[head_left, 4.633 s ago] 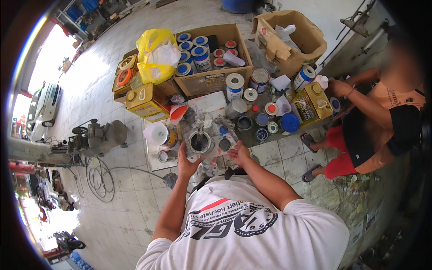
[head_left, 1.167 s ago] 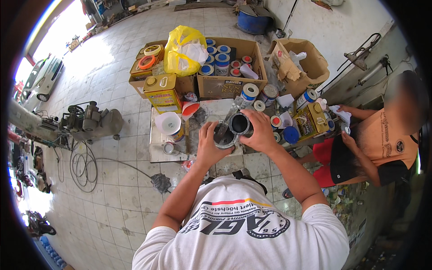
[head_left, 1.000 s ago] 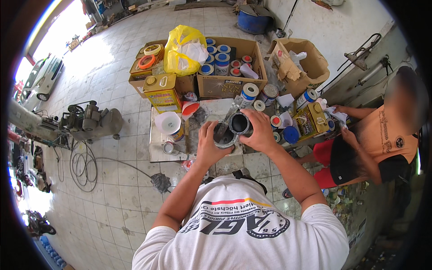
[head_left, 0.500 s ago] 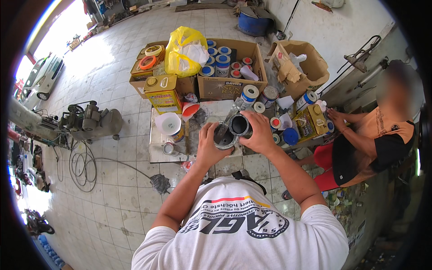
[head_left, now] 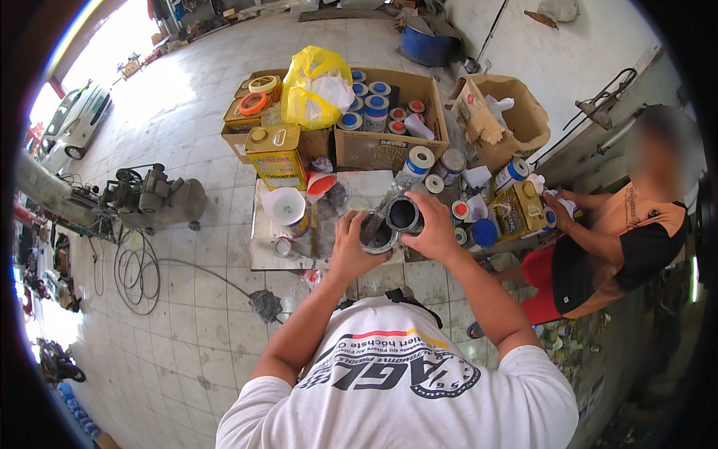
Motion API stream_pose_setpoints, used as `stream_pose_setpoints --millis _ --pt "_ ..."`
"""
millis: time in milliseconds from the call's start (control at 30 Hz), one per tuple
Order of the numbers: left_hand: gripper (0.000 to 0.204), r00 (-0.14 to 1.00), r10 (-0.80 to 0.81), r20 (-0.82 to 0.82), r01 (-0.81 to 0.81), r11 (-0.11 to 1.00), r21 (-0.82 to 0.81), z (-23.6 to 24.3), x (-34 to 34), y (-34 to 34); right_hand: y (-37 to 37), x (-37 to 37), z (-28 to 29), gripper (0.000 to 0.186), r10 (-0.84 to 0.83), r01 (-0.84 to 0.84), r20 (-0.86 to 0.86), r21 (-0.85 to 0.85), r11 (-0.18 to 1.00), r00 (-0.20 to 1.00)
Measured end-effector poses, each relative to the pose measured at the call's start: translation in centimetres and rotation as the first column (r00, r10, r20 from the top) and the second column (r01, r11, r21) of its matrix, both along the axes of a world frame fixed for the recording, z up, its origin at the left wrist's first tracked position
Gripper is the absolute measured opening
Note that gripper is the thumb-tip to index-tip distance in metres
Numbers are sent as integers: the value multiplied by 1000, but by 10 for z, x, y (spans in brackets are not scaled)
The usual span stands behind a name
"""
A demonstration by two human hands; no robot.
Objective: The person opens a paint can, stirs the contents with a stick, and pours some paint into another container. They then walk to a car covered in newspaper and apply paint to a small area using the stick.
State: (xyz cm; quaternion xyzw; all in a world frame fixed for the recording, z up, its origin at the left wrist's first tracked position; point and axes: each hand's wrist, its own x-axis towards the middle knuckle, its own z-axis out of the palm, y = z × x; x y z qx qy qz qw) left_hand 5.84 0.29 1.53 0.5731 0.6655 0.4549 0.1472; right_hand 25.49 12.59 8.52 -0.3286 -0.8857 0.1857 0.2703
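Observation:
My left hand [head_left: 354,248] is wrapped round an open can [head_left: 377,233] with a grey rim and a dark inside. In my right hand [head_left: 437,230] is a smaller open tin can [head_left: 404,215], also dark within. The two cans are close together over the front of the table, the smaller one's rim overlapping the right side of the other. A flat greyish strip stands near the far side of the left can; I cannot tell what it is. What exactly is inside the cans is too dark to make out.
On the table [head_left: 263,251] stand a yellow thinner tin [head_left: 274,166], a white paper cone [head_left: 283,206] and several paint cans. Cardboard boxes [head_left: 389,150] are behind. At right, a co-worker [head_left: 636,224] handles something white beside a yellow-black tin [head_left: 516,206]. A compressor [head_left: 161,196] sits left.
The small can in my right hand has dipped slightly nearer and tilted. The co-worker's hands have shifted, and a white piece now shows in them. The whole view has shifted a little.

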Motion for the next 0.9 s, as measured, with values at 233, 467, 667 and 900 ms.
stream_pose_setpoints --millis 233,467,667,900 --pt "103 1000 -9 -17 10 1000 22 -4 0 1 0 2 -10 87 -4 4 -11 -8 1000 1000" --pt "101 998 35 59 -35 999 9 -8 1 1 4 9 -40 86 -125 65 -183 -301 951 975" --pt "102 991 82 107 -91 993 77 11 -3 1 9 26 -111 87 -403 289 -168 -463 838 900" --pt "98 978 208 31 -210 973 92 8 -27 -9 34 23 -175 88 -687 599 -123 -396 696 716"
